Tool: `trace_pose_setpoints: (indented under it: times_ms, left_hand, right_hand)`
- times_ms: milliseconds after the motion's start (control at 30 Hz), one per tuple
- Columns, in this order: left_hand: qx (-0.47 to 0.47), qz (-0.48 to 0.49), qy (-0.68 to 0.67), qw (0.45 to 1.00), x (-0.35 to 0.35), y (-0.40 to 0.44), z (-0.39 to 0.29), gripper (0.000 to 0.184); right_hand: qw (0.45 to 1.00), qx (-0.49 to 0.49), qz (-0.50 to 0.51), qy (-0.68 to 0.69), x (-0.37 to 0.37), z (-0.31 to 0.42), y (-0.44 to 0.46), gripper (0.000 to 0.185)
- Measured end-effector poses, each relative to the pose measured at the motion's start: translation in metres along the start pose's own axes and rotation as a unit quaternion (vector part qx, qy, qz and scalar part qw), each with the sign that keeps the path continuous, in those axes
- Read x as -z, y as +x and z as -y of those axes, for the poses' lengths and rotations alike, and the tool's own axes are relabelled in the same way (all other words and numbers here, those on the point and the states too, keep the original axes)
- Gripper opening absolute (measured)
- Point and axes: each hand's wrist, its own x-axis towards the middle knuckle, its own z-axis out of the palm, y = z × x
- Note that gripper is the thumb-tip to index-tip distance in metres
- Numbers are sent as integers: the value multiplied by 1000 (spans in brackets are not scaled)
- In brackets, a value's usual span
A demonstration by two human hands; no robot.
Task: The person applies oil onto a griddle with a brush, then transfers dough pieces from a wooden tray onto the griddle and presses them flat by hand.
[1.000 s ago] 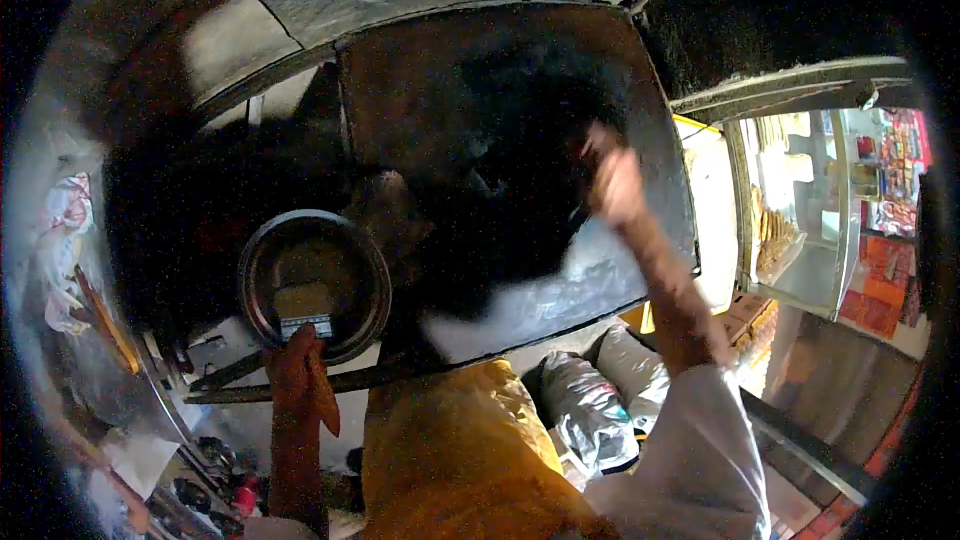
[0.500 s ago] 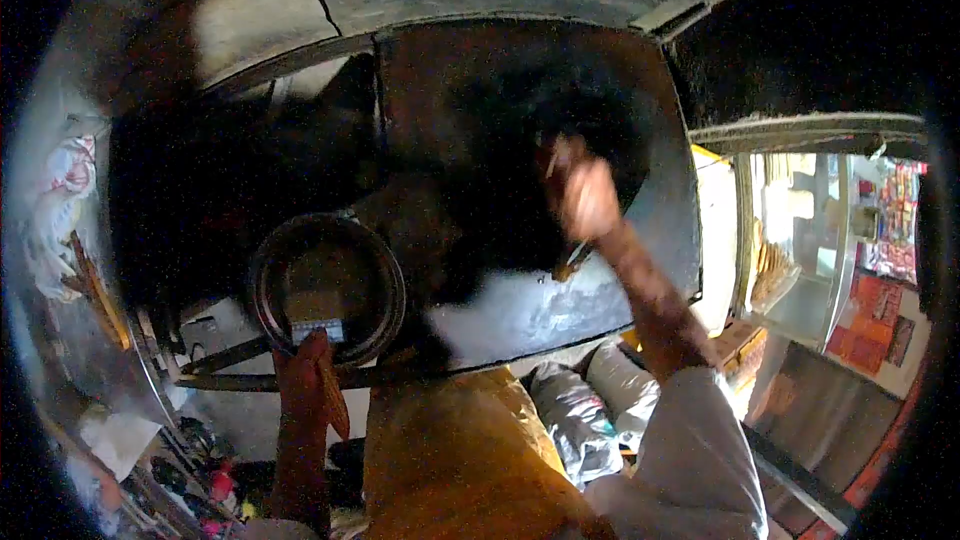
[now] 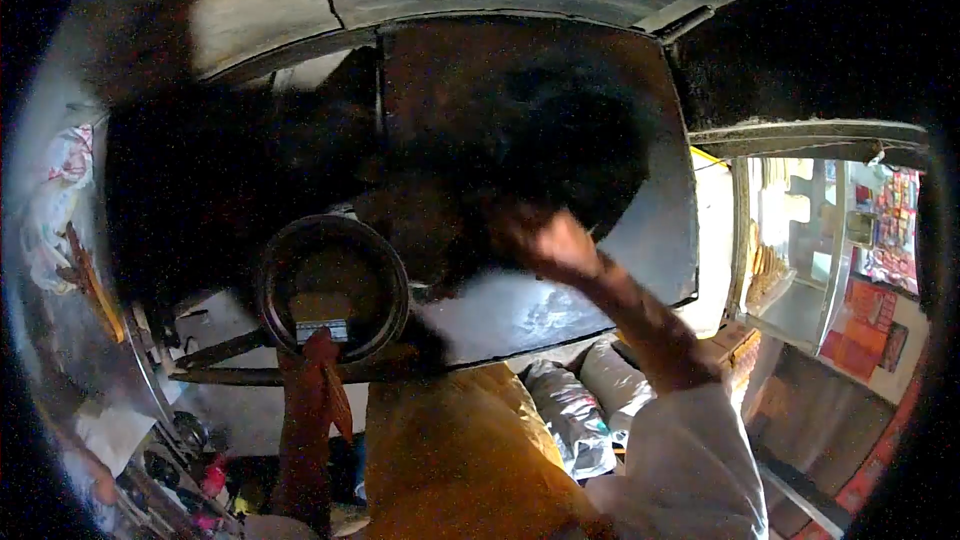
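A round, deep metal pan [image 3: 398,285] stands at the near edge of the dark cooking surface. My left hand [image 3: 315,358] is closed at its near rim, and a pale, narrow strip [image 3: 322,330] shows just beyond the fingertips. Whether that strip is part of the pan or a separate piece I cannot make out. Over the large dark griddle plate [image 3: 590,275], my right hand [image 3: 555,243] is smeared by motion. Its fingers fade into the shadow, so anything in them is hidden. The plate is black in the middle and shiny along its near side.
Grey plastic sacks [image 3: 570,418] lie below the plate's near edge, beside my yellow-brown clothing [image 3: 450,450]. A glass case [image 3: 790,240] with stacked flat food stands at the right. Wooden sticks [image 3: 95,290] and plastic bags [image 3: 55,200] are along the left wall.
My right hand has moved left and toward me across the plate; the small light-coloured piece seen beneath it earlier no longer shows there. My left hand remains at the pan's rim.
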Motion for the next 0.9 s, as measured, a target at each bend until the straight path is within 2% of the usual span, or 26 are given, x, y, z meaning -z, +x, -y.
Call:
trace_pose_setpoints:
  times_ms: [67, 133, 200, 233, 300, 333, 367, 400, 433, 467, 567, 600, 667, 733, 767, 800, 833, 867, 900]
  left_hand:
    - [15, -8, -40, 999, -26, -1, -21, 61]
    - [30, -17, -73, 997, -52, -4, -46, 55]
    - [36, -12, -85, 996, -61, 1, -41, 52]
    - [0, 5, -32, 999, -57, 9, -27, 49]
    - [-39, 32, 26, 998, -72, 3, -31, 47]
    - [-38, 58, -14, 997, -98, -11, -53, 46]
    - [-45, 79, -52, 994, -106, -36, -72, 46]
    - [-49, 80, -45, 995, -101, -38, -71, 46]
    - [-29, 80, -14, 996, -92, -36, -67, 49]
    - [-18, 81, 3, 997, -95, -42, -68, 50]
    - [-22, 108, 16, 994, -117, -69, -85, 54]
    - [-28, 117, 16, 993, -120, -76, -90, 55]
    - [-21, 117, 13, 993, -122, -79, -91, 56]
    - [-14, 112, 7, 994, -120, -81, -86, 57]
    - [-11, 112, 7, 994, -114, -78, -79, 58]
    - [-7, 111, 7, 994, -109, -75, -71, 58]
    - [-112, 135, 143, 974, -94, -65, -56, 57]
    - [-162, 150, 213, 952, -88, -63, -52, 57]
    - [-215, 158, 278, 923, -84, -63, -48, 57]
  right_hand:
    - [998, 8, 2, 63, 18, 31, -77, 23]
    - [950, -192, 77, 233, 48, 38, -148, 19]
    - [973, -225, 39, 24, 71, 29, -189, 21]
    - [965, -245, -39, 90, 79, 3, -209, 21]
    - [940, -327, -95, -19, 83, -61, -228, 35]
    - [937, -262, -222, 60, 103, -64, -193, 19]
    - [907, -363, -210, 34, 120, -56, -175, 19]
    - [904, -361, -227, 34, 107, -72, -175, 18]
    - [917, -337, -212, 9, 62, -101, -205, 18]
    - [917, -353, -176, 53, 57, -53, -187, 17]
    - [969, -155, -165, 102, -30, 40, -201, 26]
    - [961, -238, -56, 127, -36, 75, -203, 31]
    - [951, -239, -101, 169, -11, 78, -199, 33]
    - [954, -266, -115, 80, 9, 22, -218, 28]
    - [948, -299, -104, -42, 8, -33, -242, 27]
    - [913, -342, -58, -214, 12, -89, -265, 25]
    - [936, -308, -157, -56, 68, -82, -226, 20]
    - [925, -264, -254, 104, 125, -71, -186, 26]
    - [910, -337, -232, -69, 118, -108, -201, 25]
